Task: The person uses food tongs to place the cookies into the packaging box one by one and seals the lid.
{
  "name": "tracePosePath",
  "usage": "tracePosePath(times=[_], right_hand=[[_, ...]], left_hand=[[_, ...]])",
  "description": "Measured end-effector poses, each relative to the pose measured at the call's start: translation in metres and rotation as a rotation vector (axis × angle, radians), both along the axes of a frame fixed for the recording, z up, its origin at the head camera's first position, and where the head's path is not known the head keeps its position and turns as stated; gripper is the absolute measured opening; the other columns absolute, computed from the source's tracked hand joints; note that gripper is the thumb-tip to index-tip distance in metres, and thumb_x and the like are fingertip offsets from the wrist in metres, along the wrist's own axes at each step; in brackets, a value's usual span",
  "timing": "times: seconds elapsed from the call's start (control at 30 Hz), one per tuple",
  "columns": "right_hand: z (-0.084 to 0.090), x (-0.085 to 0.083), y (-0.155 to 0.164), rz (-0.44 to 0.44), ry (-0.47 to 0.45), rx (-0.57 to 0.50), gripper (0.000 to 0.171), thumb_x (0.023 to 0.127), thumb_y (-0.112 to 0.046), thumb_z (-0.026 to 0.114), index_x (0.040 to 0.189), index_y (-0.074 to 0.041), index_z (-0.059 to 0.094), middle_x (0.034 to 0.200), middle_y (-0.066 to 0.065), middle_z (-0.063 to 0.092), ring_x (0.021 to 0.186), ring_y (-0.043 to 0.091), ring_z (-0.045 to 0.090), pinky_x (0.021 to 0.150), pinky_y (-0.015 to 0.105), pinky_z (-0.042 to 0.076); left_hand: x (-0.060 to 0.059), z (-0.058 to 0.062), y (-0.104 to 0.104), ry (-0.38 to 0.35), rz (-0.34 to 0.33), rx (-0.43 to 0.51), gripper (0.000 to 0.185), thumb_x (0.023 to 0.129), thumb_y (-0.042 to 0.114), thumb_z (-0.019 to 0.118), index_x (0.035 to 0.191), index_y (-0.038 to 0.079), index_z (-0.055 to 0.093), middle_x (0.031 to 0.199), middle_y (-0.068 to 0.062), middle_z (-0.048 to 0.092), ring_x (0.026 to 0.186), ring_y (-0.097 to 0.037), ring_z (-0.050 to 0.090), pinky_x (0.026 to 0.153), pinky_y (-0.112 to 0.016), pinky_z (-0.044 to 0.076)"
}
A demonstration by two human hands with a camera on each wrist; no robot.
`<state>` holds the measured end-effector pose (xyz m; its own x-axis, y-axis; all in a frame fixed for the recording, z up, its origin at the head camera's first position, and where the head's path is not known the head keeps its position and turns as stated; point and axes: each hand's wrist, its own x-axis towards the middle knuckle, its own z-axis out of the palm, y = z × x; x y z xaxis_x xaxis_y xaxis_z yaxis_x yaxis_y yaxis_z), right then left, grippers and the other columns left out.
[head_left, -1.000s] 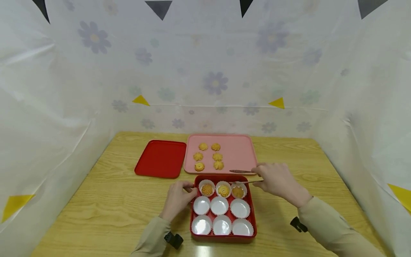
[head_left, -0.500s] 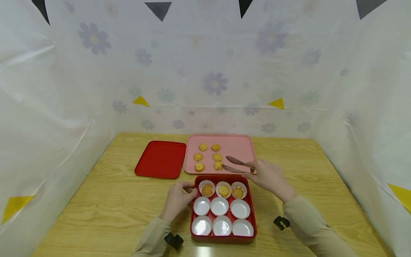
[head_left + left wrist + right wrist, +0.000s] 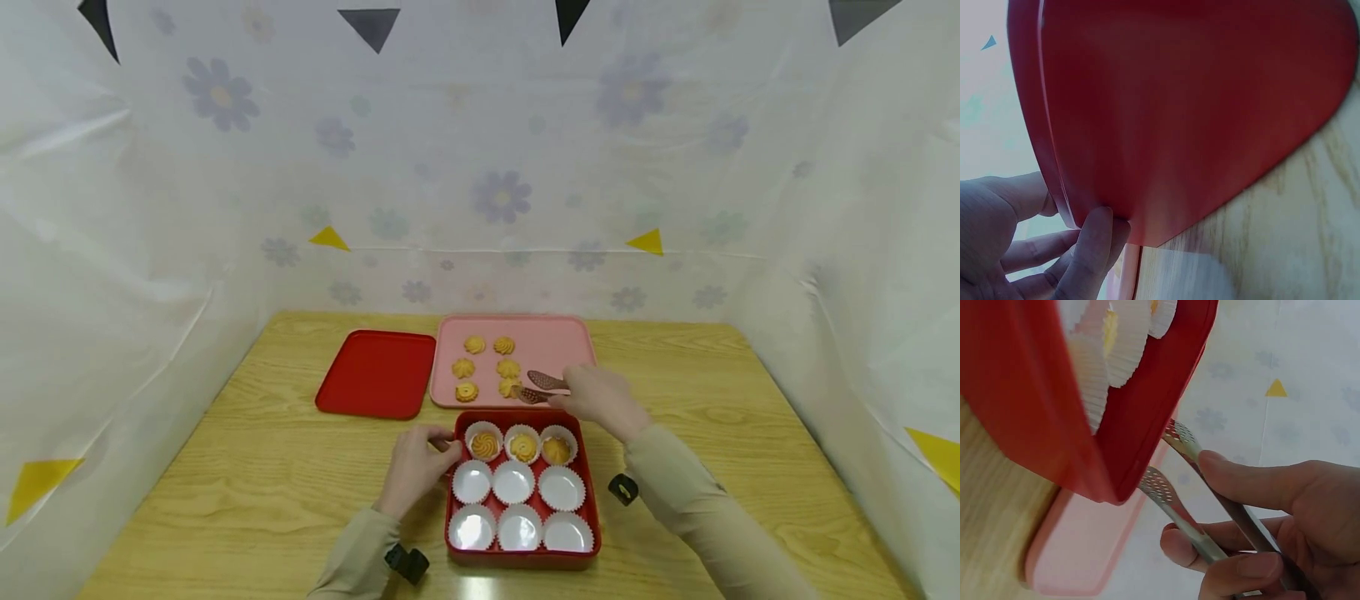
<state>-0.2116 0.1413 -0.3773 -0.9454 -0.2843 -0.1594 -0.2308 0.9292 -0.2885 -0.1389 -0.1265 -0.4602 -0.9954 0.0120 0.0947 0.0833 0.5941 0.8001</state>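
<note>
My right hand (image 3: 602, 398) holds metal tongs (image 3: 546, 382) with perforated tips above the near part of a pink tray (image 3: 558, 343). The tips stand apart. The lower one is at a piped cookie (image 3: 510, 387); contact cannot be told. In the right wrist view, thumb and fingers are around the tongs' arms (image 3: 1241, 519). My left hand (image 3: 415, 468) grips the far-left rim of a red box (image 3: 525, 561), thumb at the edge and fingertips on the outer wall (image 3: 1166, 125). White paper cups (image 3: 561, 487) fill the box; the far row holds three cookies (image 3: 522, 447).
Several more cookies (image 3: 463, 367) lie in two columns on the left of the pink tray. A red square lid or tray (image 3: 378, 375) lies left of it. The wooden table (image 3: 247, 458) is bounded by white flowered sheeting (image 3: 502, 150) at back and sides.
My right hand has moved left and away from me with the tongs, from over the box's far-right cup to the pink tray's near cookie. My left hand has stayed on the box.
</note>
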Motion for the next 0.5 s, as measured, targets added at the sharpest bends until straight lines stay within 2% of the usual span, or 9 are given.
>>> tracePosePath(times=[0.27,0.5], right_hand=[[0.009,-0.017,-0.02,0.056,-0.05,0.082,0.024,0.088,-0.025,0.07,0.076,-0.012,0.055,0.07,0.001,0.05,0.065,0.016,0.043,0.058,0.032,0.035],[0.007,-0.025,-0.035,0.05,-0.06,0.159,0.023,0.088,-0.027,0.072,0.078,-0.012,0.058,0.069,0.0,0.047,0.066,0.016,0.043,0.06,0.033,0.036]], left_hand=[[0.0,0.0,0.0,-0.014,-0.001,0.0,0.018,0.082,0.014,0.073,0.094,0.002,0.078,0.077,-0.007,0.073,0.07,-0.014,0.062,0.06,-0.023,0.046],[0.0,-0.001,0.0,-0.032,0.004,-0.01,0.017,0.082,0.014,0.073,0.095,0.003,0.078,0.077,-0.006,0.073,0.07,-0.013,0.061,0.06,-0.023,0.046]])
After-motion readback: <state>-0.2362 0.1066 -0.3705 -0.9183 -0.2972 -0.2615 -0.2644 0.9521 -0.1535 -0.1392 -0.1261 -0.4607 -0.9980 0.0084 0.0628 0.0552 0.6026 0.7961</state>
